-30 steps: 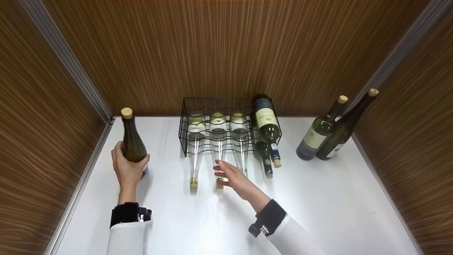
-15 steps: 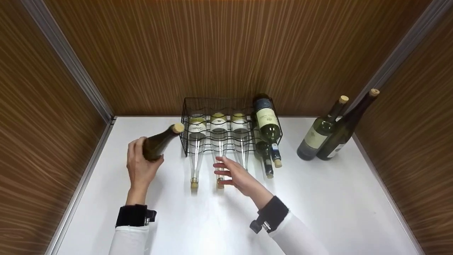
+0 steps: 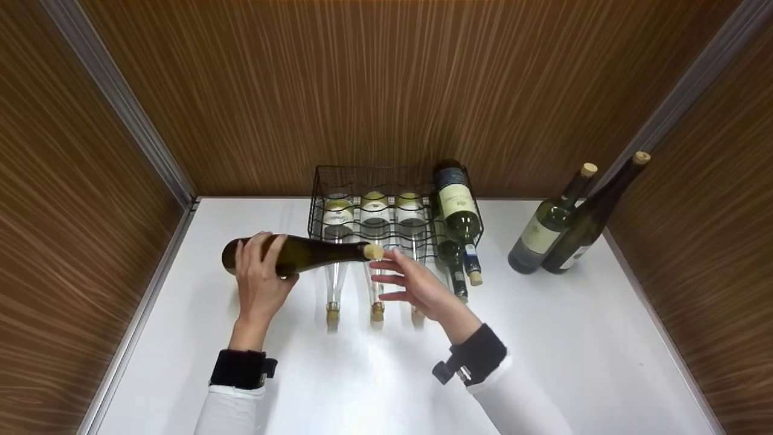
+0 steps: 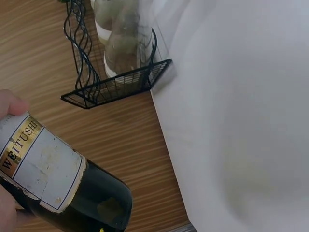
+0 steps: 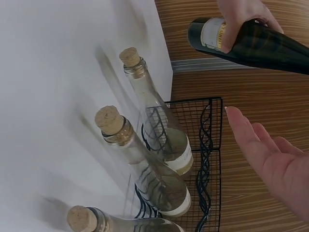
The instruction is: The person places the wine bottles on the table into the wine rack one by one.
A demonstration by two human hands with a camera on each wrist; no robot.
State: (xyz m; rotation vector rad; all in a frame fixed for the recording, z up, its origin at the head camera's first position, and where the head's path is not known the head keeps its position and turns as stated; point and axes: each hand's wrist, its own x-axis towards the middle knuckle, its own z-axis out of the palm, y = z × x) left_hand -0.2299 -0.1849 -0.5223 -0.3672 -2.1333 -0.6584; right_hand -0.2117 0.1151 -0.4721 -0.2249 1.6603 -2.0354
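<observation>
My left hand (image 3: 259, 281) grips a dark green wine bottle (image 3: 320, 255) round its body. The bottle lies level in the air, its corked neck pointing right; its white and gold label shows in the left wrist view (image 4: 48, 164). Close by the cork, my right hand (image 3: 420, 289) has its fingers spread and holds nothing; whether they touch the cork I cannot tell. Behind and below is a black wire wine rack (image 3: 392, 175). Several clear corked bottles (image 5: 159, 188) lie in its lower level. At its right end, one green bottle (image 3: 457, 202) rests above another (image 3: 452, 257).
Two corked wine bottles stand on the right of the white table (image 3: 580, 362), a green one (image 3: 539, 234) and a taller dark one (image 3: 595, 214). Wood-grain panels (image 3: 386, 84) close in the back and both sides. The clear bottles' necks jut forward from the rack.
The bottle in my left hand has swung from upright to level and moved right, its neck now before the rack. My right hand has shifted slightly up and right.
</observation>
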